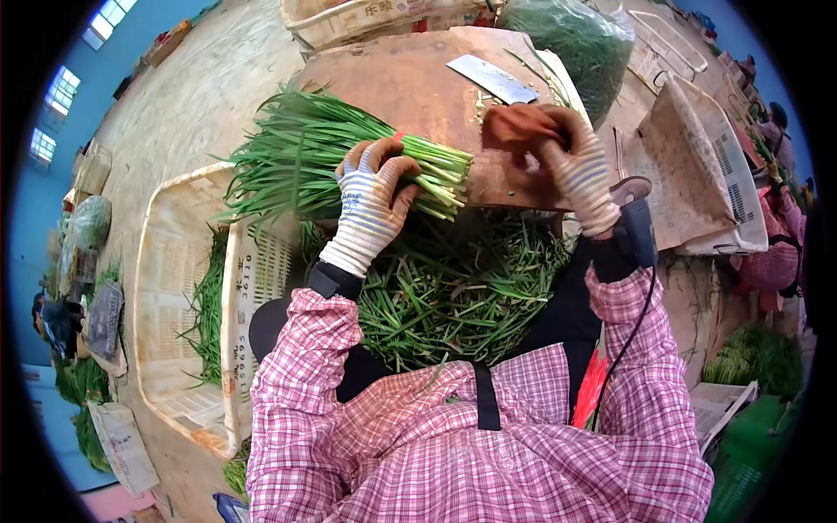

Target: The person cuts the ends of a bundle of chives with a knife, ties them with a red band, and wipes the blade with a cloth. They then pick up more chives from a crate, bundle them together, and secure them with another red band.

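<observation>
A bunch of garlic chives (pixel 323 144), tied with a red band (pixel 398 137), lies over the left side of the wooden board (pixel 375 74), its pale cut ends toward the right. My left hand (pixel 375 192), in a striped work glove with brown fingers, is closed over the bunch near the band. My right hand (pixel 574 161), gloved alike, grips a reddish-brown cloth (pixel 520 126) above the board's right side; the cloth is a little blurred. Beyond that hand a cleaver blade (pixel 493 79) lies flat on the board, with small cut bits around it.
Loose green leaves (pixel 453 296) are heaped below the board, before my lap. A white plastic crate (pixel 187 305) stands at the left, another crate (pixel 697 166) at the right. Behind the board sits a clear bag of greens (pixel 571 52). People (pixel 772 235) are at the far right.
</observation>
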{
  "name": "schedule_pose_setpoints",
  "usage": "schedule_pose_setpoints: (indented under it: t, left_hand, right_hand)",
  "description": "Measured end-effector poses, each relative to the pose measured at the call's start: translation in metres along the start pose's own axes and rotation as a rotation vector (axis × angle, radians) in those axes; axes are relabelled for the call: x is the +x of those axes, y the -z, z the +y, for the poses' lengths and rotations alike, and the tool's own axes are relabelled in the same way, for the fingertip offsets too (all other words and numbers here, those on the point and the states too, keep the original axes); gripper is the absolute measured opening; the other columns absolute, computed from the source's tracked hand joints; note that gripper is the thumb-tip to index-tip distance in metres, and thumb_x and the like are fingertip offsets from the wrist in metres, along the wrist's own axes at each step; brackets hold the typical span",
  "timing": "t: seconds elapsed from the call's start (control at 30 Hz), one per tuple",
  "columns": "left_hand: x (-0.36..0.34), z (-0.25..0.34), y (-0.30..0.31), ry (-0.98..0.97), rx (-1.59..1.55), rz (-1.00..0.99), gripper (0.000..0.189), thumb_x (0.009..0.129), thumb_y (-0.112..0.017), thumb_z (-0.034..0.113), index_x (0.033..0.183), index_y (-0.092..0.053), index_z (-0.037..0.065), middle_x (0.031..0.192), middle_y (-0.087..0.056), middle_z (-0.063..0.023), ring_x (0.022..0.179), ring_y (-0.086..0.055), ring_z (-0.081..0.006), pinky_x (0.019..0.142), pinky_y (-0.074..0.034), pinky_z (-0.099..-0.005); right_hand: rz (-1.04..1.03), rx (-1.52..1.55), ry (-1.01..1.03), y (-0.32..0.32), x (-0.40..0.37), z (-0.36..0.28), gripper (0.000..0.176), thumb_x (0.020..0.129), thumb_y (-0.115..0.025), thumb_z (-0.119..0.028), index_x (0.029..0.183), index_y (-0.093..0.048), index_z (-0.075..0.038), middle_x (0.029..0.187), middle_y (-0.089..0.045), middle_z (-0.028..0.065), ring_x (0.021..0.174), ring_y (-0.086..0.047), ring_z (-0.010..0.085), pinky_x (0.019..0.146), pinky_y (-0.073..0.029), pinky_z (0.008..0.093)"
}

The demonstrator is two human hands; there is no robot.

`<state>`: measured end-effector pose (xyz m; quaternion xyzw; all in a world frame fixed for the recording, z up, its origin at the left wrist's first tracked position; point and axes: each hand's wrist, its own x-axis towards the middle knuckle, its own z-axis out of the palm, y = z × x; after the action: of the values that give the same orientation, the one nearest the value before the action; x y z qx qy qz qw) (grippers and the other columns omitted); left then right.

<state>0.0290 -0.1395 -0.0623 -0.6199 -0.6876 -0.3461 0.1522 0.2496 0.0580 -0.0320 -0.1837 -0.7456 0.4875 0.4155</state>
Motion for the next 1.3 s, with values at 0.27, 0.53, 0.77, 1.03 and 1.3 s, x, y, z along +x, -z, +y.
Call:
schedule_pose_setpoints:
  t: [0.27,0.53,0.77,1.03,1.3]
  left_hand:
    - [0.002,-0.003,-0.002,-0.011,0.017,-0.025,0.032,0.073,-0.08,0.014,0.104,-0.069,0.015,0.125,-0.061,-0.0081,0.121,-0.051,-0.0361,0.103,-0.037,-0.0494]
    - [0.051,-0.004,0.011,-0.006,0.136,-0.23,0.041,0.075,-0.083,0.033,0.111,-0.073,0.015,0.115,-0.066,-0.008,0.113,-0.058,-0.0333,0.099,-0.043,-0.0465]
    - [0.075,-0.029,-0.004,0.006,0.097,-0.349,0.03,0.083,-0.079,0.033,0.107,-0.077,0.016,0.108,-0.069,-0.007,0.106,-0.061,-0.033,0.092,-0.051,-0.0424]
    - [0.061,-0.029,-0.005,-0.02,0.025,-0.258,0.03,0.087,-0.074,0.043,0.104,-0.079,0.019,0.105,-0.071,-0.0063,0.1,-0.064,-0.0339,0.092,-0.05,-0.0436]
    - [0.06,-0.03,-0.011,-0.019,0.074,-0.258,0.026,0.087,-0.076,0.036,0.104,-0.079,0.016,0.103,-0.069,-0.006,0.1,-0.061,-0.0319,0.088,-0.051,-0.0409]
  right_hand:
    - [-0.519,-0.41,0.696,-0.046,-0.002,0.016,0.022,0.075,-0.069,0.002,0.095,-0.065,-0.007,0.102,-0.066,0.0113,0.097,-0.064,0.0334,0.083,-0.055,0.0411]
    - [-0.096,0.375,-0.142,0.018,0.006,0.016,0.031,0.085,-0.062,-0.007,0.114,-0.062,0.001,0.1,-0.068,0.0093,0.1,-0.062,0.0143,0.09,-0.053,0.0306]
    - [-0.351,0.047,0.226,-0.079,0.007,-0.014,0.027,0.084,-0.062,0.004,0.109,-0.061,-0.005,0.099,-0.069,0.0117,0.092,-0.069,0.0239,0.081,-0.057,0.0366]
    - [-0.297,-0.325,0.346,-0.041,-0.019,-0.011,0.026,0.08,-0.065,0.015,0.102,-0.065,0.0,0.093,-0.069,0.0138,0.084,-0.074,0.0227,0.073,-0.063,0.0314]
    - [-0.299,-0.787,0.604,-0.085,-0.003,0.012,0.015,0.081,-0.066,-0.009,0.095,-0.067,-0.015,0.099,-0.066,0.0103,0.094,-0.062,0.0337,0.08,-0.053,0.0437]
